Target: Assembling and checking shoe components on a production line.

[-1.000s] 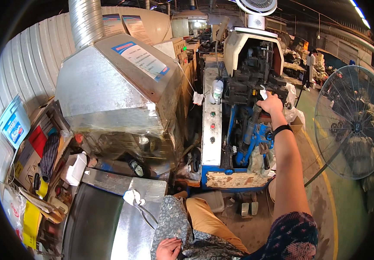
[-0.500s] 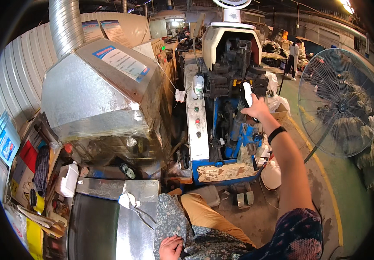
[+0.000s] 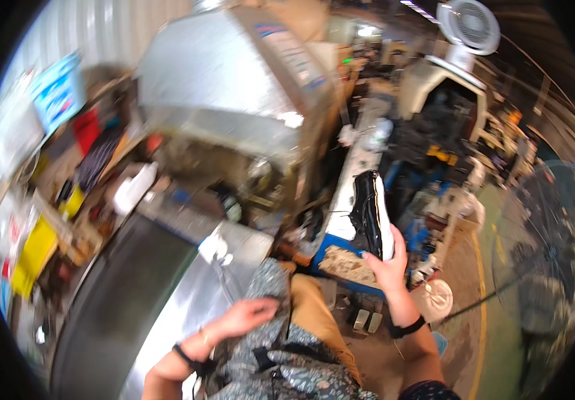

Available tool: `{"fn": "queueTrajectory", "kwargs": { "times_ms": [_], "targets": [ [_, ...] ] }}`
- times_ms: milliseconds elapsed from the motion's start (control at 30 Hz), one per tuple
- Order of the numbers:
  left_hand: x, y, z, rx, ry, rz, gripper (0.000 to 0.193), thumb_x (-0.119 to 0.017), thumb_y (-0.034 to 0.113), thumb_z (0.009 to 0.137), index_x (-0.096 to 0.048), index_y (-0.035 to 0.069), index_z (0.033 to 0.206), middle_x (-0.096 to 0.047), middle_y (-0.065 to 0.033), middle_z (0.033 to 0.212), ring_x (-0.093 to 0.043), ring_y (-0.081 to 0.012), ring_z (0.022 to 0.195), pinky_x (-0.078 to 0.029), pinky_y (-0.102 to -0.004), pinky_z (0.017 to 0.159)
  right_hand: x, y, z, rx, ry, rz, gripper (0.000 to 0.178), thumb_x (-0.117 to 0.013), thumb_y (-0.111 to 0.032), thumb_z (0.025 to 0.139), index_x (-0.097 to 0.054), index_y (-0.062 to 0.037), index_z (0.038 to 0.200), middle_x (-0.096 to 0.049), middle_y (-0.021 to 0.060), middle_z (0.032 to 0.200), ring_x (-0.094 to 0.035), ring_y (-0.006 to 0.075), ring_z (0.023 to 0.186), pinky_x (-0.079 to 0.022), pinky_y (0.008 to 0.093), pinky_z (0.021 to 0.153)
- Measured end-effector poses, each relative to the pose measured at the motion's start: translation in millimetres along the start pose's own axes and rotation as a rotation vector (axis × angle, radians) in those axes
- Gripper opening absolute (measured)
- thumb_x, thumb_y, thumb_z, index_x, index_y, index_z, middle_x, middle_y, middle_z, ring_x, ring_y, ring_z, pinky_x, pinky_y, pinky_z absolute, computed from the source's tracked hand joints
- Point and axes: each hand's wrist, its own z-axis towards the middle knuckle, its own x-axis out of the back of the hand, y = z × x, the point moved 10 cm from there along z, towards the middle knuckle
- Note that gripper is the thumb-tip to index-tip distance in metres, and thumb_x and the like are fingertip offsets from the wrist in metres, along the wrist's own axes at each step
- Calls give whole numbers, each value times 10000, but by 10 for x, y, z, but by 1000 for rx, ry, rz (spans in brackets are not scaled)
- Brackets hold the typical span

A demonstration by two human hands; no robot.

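Observation:
A glossy black shoe (image 3: 367,210) with a white sole is held upright in my right hand (image 3: 390,265). The thumb and fingers grip it at its lower end, in front of the blue-based machine (image 3: 427,153). Laces or threads stick out on the shoe's left side. My left hand (image 3: 251,316) hovers over my floral apron (image 3: 271,277), its fingers loosely stretched out and holding nothing. Beside it, pincers (image 3: 224,267) with a pale wrapping at one end rest on the metal plate (image 3: 187,313) of the conveyor.
A dark conveyor belt (image 3: 124,283) runs at the left under a metal hood (image 3: 217,63). Cluttered shelves with a white jug (image 3: 134,189) line the far left. A large floor fan (image 3: 544,247) stands right, and a white round container (image 3: 432,299) sits by the machine.
My right hand has drawn the shoe away from the machine and toward me. My left hand has risen off my lap. The view has tilted and shifted left, with blur.

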Motion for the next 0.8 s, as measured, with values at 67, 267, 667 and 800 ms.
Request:
{"fn": "queueTrajectory", "kwargs": {
  "times_ms": [67,267,667,800],
  "targets": [
    [353,204,270,-47,195,-41,341,-624,225,972,-622,17,1242,-696,-106,1149,-638,-195,1086,-497,-335,947,-597,-266,-401,-22,-94,171,842,-825,-32,648,-424,26,1386,-476,134,1366,-464,214,1261,-360,369,1088],
    [777,-429,219,172,744,-1392,627,-424,617,983,-568,120,1339,-657,-54,1220,-630,-176,1082,-520,-355,921,-1818,-1465,-1354,205,-614,188,987,-866,-334,715,-328,2,1471,-365,240,1485,-439,370,1323,-360,461,1096],
    [632,-458,-814,-146,55,-83,553,-697,336,919,-524,73,1375,-614,-139,1280,-621,-299,1112,-498,-393,942,-2466,-857,-2489,-775,-1603,626,711,-723,-146,884,-378,-5,1490,-531,81,1367,-497,127,1207,-411,276,1008],
    [1651,-1366,-1342,188,601,663,480,-652,311,851,-590,51,1250,-579,-194,1325,-521,-406,1245,-420,-457,1065,-2639,-541,-2290,-1366,-1132,753,545,-527,-192,937,-439,47,1419,-532,174,1389,-586,271,1201,-508,368,972]
  ]
}}
